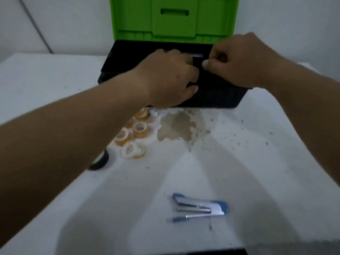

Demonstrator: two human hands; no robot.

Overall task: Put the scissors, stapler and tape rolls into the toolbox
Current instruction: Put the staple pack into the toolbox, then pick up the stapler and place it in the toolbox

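The black toolbox (217,97) stands open at the far side of the table, its green lid (174,17) upright. Both hands are over its opening. My left hand (169,78) is curled around something dark, and a thin silver strip like a scissors blade (197,55) shows past its fingers. My right hand (237,61) has its fingers pinched together beside that strip; what it holds is hidden. Several small clear-orange tape rolls (133,134) lie in front of the box, left of centre. A blue and metal stapler (200,207) lies near the front edge.
A black tape roll (101,161) is partly hidden under my left forearm. The white table (266,162) has a brown stain (176,129) and dark specks in front of the toolbox. A white wall rises behind the lid.
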